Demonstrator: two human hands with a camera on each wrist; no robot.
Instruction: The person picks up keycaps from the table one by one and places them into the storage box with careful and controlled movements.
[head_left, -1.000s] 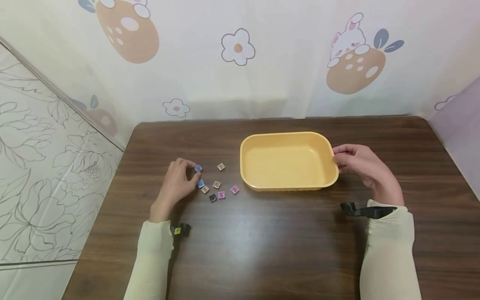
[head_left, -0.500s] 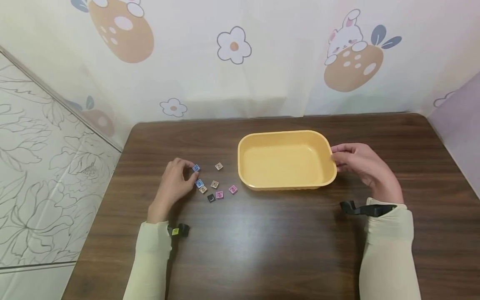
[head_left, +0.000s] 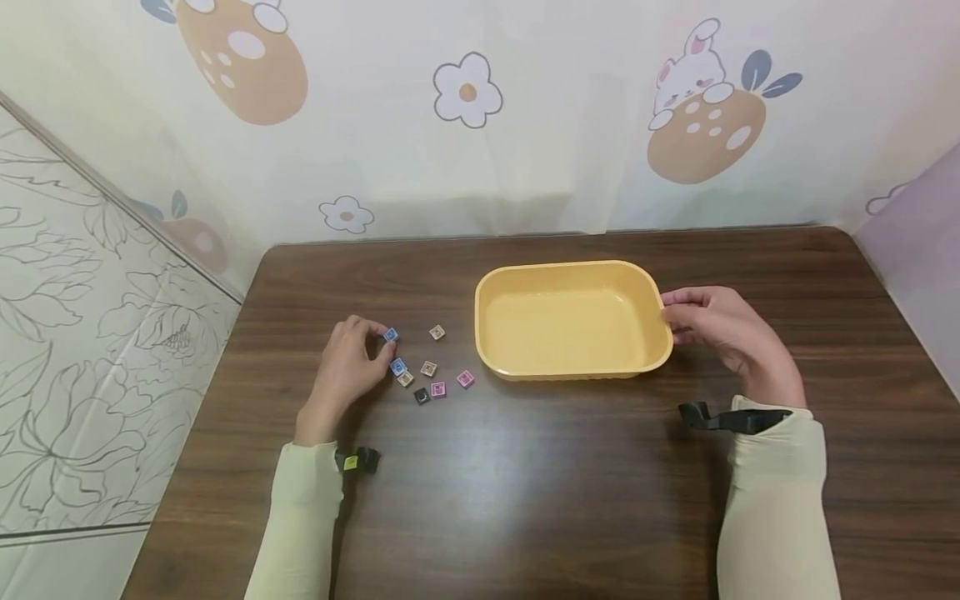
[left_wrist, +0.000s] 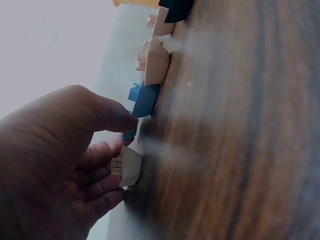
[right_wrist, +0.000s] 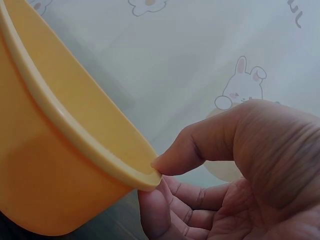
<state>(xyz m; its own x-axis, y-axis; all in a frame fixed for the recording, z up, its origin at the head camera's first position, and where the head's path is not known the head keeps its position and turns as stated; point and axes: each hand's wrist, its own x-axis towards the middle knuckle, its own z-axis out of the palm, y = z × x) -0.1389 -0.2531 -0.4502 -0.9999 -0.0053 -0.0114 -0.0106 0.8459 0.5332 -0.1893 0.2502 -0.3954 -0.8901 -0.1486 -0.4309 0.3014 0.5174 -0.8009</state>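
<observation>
In the head view my left hand [head_left: 348, 367] is at the left of the table, its thumb and forefinger pinching a blue keycap [head_left: 391, 334]. The left wrist view shows this blue keycap [left_wrist: 129, 134] partly hidden by the thumb, and a pale keycap [left_wrist: 131, 167] close by the fingers. A second blue keycap [head_left: 399, 367] lies just below the fingertips, touching a beige keycap [head_left: 406, 379]. At the right, my right hand [head_left: 727, 333] pinches the rim of an empty yellow basin [head_left: 573, 374]; the right wrist view shows thumb above and forefinger below the rim [right_wrist: 100, 155].
Two more beige keycaps [head_left: 429, 368], a black keycap [head_left: 422, 396] and two pink keycaps [head_left: 438, 390] lie stem-up between the left hand and the basin. A patterned curtain [head_left: 540, 125] hangs behind the table's back edge.
The head view has shifted slightly. Both hands keep their places: the left still pinches the blue keycap, the right still holds the basin's rim.
</observation>
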